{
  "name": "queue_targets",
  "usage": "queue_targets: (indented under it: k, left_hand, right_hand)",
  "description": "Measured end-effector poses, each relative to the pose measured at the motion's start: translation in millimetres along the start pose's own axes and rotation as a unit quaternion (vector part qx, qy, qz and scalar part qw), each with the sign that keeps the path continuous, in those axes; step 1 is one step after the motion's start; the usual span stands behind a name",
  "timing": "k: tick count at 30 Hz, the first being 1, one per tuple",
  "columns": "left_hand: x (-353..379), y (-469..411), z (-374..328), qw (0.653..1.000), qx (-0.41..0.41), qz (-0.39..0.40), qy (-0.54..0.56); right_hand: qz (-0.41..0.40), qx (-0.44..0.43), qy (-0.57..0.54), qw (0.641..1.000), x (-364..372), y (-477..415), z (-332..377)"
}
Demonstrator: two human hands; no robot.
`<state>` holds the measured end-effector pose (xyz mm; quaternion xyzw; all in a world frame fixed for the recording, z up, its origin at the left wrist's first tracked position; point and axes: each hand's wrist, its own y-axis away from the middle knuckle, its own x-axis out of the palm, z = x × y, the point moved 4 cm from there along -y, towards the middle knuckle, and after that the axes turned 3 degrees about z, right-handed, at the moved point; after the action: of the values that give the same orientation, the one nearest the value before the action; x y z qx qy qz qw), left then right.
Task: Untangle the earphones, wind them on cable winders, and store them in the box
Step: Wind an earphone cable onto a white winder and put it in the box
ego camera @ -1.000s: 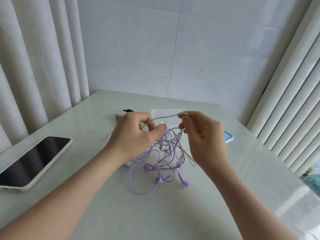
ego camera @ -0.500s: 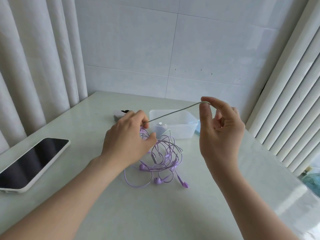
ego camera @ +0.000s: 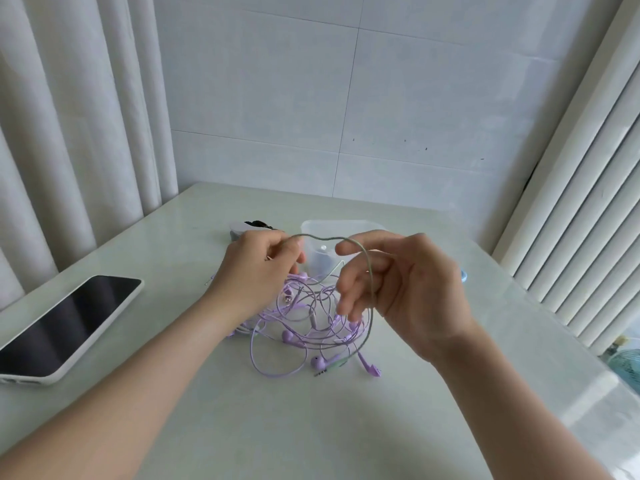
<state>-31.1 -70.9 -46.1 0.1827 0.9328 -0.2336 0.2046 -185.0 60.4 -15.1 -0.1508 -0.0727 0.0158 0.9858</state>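
Pinching the grey-green cable (ego camera: 372, 299) between finger and thumb, your left hand (ego camera: 263, 268) hovers over the bench (ego camera: 311, 427). From there the thin round cord arches rightward over the top finger of your right hand (ego camera: 408, 289), whose fingers are spread and relaxed, gripping nothing. It then drops almost straight down to its plug (ego camera: 329, 369), which lies on the bench pointing left and toward you. Beneath both hands sits the purple earphones (ego camera: 304, 317) tangle, glossy loops and smooth buds. Just behind stands the clear plastic box (ego camera: 343, 225). A dark-screened phone (ego camera: 65, 323) lies at left.
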Motion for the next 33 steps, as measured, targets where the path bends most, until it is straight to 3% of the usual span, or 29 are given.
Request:
queue_targets:
  k: [2, 4, 7, 11, 17, 22, 26, 29, 33]
  left_hand:
    - [0, -1, 1, 0.998, -0.02, 0.01, 0.057]
    - [1, -1, 1, 0.995, -0.04, 0.011, 0.092]
    - [-1, 0, -5, 0.991, -0.049, 0.015, 0.122]
    - [0, 0, -8, 0.986, -0.077, 0.037, 0.141]
    - [0, 1, -17, 0.963, -0.067, 0.068, 0.254]
    - [0, 0, -15, 0.962, -0.053, 0.075, 0.258]
    - [0, -2, -12, 0.96, -0.043, 0.063, 0.268]
    - [-3, -2, -11, 0.961, -0.037, 0.03, 0.271]
    - [-4, 0, -13, 0.98, 0.004, 0.019, 0.196]
  right_hand:
    - [-0.008, -0.012, 0.029, 0.999, -5, -2, -1]
    - [-0.038, -0.016, 0.126, 0.991, -11, -3, -5]
    - [-0.072, -0.02, 0.285, 0.955, -13, -5, -14]
    - [-0.038, -0.022, 0.411, 0.911, -3, -2, -17]
    - [-0.084, -0.026, 0.401, 0.912, -8, -6, -23]
    - [-0.052, 0.018, 0.515, 0.855, -9, -7, -35]
    - [-0.059, 0.011, 0.517, 0.854, -4, -7, -35]
    - [-0.153, -0.004, 0.477, 0.865, -12, -8, -30]
    - [-0.314, 0.043, 0.314, 0.895, -32, -4, -21]
